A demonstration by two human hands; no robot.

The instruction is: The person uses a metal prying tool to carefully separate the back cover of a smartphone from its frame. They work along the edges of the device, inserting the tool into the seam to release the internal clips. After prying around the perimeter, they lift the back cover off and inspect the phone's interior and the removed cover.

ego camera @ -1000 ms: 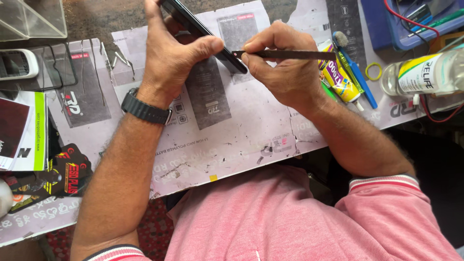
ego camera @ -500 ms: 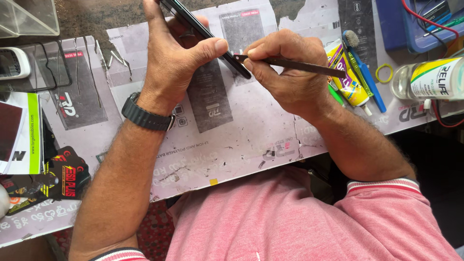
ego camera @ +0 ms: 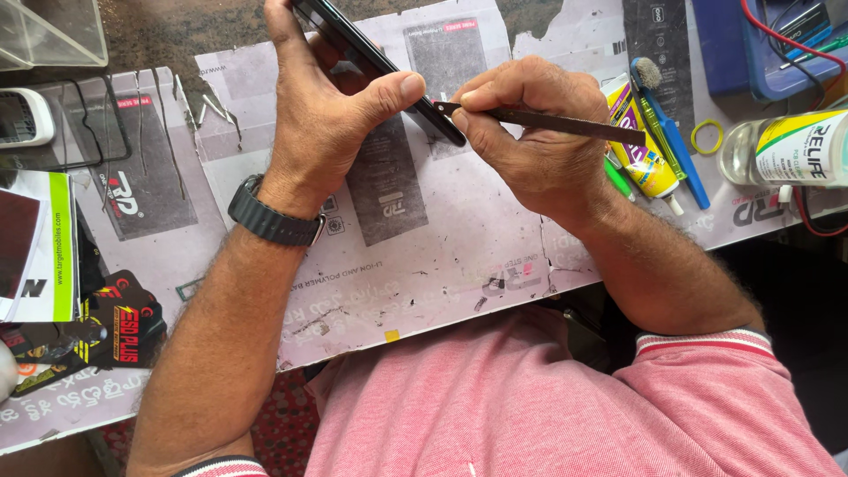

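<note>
My left hand point(ego camera: 331, 115) grips a black smartphone point(ego camera: 375, 62) on edge above the worktable, thumb pressed on its side, a dark watch on the wrist. A thin dark metal tool point(ego camera: 548, 122) is pinched in my right hand point(ego camera: 539, 146), and its tip touches the phone's lower edge just beside my left thumb. Both hands hover over a pale printed paper sheet point(ego camera: 459, 247) that covers the bench.
A yellow glue tube point(ego camera: 640, 150), a blue brush point(ego camera: 667, 132) and a clear liquid bottle point(ego camera: 786, 146) lie at the right. A blue tray point(ego camera: 760, 53) with wires stands at the back right. Thin metal picks point(ego camera: 177, 132), a clear box point(ego camera: 49, 31) and printed cards point(ego camera: 40, 247) sit at the left.
The view has shifted slightly. The tool in my right hand has tilted a little against the phone's edge. My left hand keeps the same grip.
</note>
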